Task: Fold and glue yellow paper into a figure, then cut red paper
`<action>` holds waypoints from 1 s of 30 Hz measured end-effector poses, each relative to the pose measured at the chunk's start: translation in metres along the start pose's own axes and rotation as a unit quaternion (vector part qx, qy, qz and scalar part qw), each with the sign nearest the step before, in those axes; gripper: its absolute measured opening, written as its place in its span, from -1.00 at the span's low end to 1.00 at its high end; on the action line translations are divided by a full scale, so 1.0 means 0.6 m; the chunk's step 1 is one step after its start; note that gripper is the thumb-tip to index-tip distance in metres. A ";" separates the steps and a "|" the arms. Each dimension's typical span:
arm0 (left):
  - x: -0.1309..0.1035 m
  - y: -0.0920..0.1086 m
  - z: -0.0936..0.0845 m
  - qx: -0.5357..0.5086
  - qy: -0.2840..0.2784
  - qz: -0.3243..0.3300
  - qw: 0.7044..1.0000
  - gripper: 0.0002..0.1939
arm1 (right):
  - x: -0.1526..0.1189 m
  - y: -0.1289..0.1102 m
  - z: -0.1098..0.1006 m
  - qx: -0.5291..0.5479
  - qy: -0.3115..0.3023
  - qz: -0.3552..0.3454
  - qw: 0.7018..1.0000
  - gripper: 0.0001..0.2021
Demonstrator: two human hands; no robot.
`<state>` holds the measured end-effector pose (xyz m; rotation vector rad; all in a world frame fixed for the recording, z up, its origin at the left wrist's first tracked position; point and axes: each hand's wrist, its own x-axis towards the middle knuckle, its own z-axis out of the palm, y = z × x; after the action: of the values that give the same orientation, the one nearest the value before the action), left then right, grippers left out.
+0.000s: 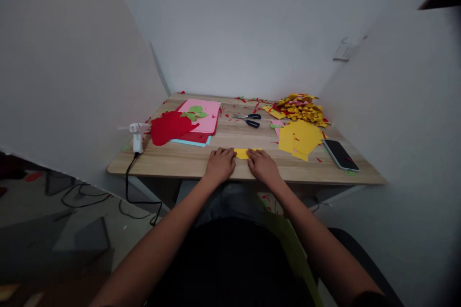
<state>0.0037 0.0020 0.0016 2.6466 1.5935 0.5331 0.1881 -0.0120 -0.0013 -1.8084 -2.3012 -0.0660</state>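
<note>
A small strip of yellow paper [241,154] lies at the front edge of the wooden table, between my two hands. My left hand [221,165] has its curled fingers on the strip's left end. On the right end rest the bent fingers of my right hand [263,165]. The fingertips press the paper down against the tabletop, and part of the strip is hidden under them. Farther back lie scissors [251,120] with black handles, their blades pointing left.
Left on the table [187,165] are red paper [171,127], pink sheets [207,122], green leaf cutouts [195,112] and a white glue gun [137,138]. Yellow sheets [301,138], a crumpled yellow pile [302,108] and a phone [340,154] lie right. Walls enclose the table.
</note>
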 end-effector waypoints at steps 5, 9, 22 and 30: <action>0.001 0.000 -0.002 -0.007 -0.010 -0.002 1.000 -0.60 | 0.011 -0.019 0.009 0.018 0.009 -0.014 1.000 -0.55; 0.001 -0.005 -0.006 -0.018 -0.017 -0.015 1.000 -0.62 | 0.000 -0.005 0.018 0.032 0.021 0.008 0.999 -0.56; 0.067 -0.029 -0.013 -0.119 -0.031 -0.071 0.990 -0.76 | 0.051 0.027 -0.001 0.066 0.149 0.029 0.986 -0.62; 0.101 -0.069 0.002 -0.259 -0.063 -0.079 0.961 -0.86 | 0.103 0.041 -0.010 0.065 0.016 -0.076 0.995 -0.70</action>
<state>-0.0057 0.0745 0.0104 2.1066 1.3773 0.6519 0.1987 0.0521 0.0145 -1.5563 -2.3582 0.0312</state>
